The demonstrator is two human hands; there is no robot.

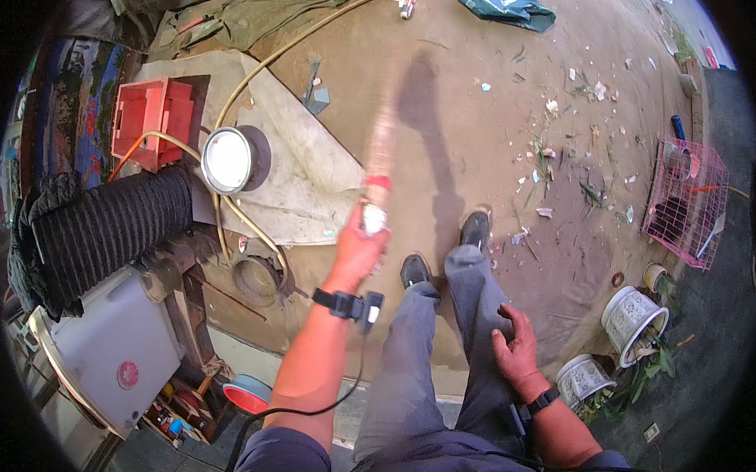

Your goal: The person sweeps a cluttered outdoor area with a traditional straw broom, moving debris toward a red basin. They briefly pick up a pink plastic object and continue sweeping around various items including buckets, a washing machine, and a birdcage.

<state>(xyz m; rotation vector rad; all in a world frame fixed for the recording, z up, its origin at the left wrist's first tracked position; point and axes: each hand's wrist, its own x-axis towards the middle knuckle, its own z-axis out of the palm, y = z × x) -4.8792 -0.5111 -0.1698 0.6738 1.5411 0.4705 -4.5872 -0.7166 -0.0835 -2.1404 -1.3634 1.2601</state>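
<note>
While left hand reaches forward | grip clamped on blurred stick | right hand hangs, grip apart

Uneven brown floor fills the middle of the scene, partly covered on the left by a pale sheet. Dark grey flooring borders it on the right, below a pale wall at far right. A wooden frame stands near left. Bright light casts distinct shadows.
</note>
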